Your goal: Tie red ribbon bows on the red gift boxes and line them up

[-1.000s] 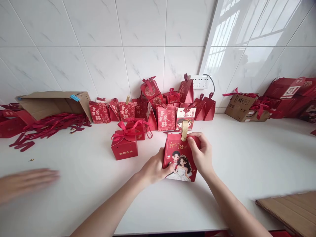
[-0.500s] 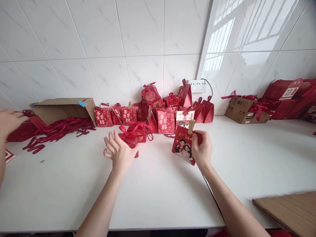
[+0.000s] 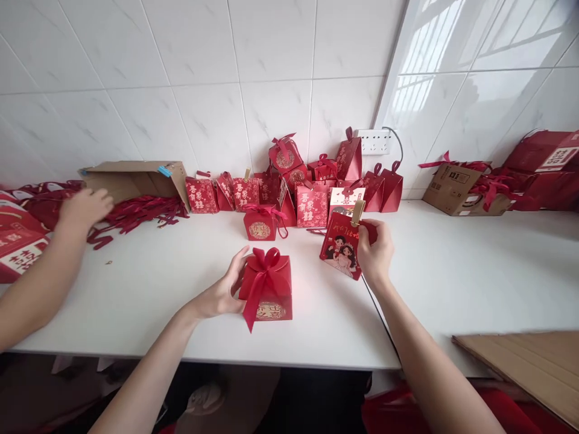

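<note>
My left hand (image 3: 220,293) grips the left side of a red gift box with a ribbon bow (image 3: 268,293), which rests on the white table (image 3: 145,289) near its front edge. My right hand (image 3: 374,253) holds a red gift bag printed with a cartoon bride and groom (image 3: 342,251) by its right side, tilted, with a gold tag at its top. Behind them a cluster of red gift boxes and bags (image 3: 298,187) stands against the tiled wall.
Another person's hand (image 3: 84,208) reaches over loose red ribbons (image 3: 140,211) at the left, beside a tipped cardboard box (image 3: 131,181). A cardboard box with red items (image 3: 456,190) sits at the right. A flat cardboard sheet (image 3: 529,367) lies at the front right.
My left hand let go of the cartoon bag, reached left, and pulled the bowed box toward the front edge. My right hand moved the bag back. The other person's hand moved to the ribbons.
</note>
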`<state>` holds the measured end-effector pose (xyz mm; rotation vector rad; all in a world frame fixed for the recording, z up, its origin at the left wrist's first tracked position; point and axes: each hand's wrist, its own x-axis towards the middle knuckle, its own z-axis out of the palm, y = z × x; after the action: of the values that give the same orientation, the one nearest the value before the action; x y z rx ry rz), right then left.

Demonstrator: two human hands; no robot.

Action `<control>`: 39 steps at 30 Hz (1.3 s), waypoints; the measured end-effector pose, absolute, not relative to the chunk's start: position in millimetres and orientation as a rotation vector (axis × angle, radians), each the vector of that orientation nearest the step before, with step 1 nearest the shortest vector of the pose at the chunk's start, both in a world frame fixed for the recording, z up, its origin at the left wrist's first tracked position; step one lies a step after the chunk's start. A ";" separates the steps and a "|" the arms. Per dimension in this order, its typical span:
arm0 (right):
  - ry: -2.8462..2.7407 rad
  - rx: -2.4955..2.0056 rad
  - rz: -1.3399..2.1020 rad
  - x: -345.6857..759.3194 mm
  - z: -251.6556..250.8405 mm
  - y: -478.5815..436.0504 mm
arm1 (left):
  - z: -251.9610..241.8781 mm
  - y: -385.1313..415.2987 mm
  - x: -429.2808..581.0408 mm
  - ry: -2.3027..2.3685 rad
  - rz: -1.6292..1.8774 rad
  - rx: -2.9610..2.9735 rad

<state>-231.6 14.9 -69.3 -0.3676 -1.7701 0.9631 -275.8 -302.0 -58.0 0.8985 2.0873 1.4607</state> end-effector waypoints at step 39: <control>-2.317 -0.064 1.009 -163.7 -70.3 -73.8 | -54.7 -308.4 -236.3 2.734 1.654 0.301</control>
<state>-163.7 -73.8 -70.3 -0.0637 -2.3170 1.0091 -236.3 -308.4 -54.7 0.3011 2.7339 1.6540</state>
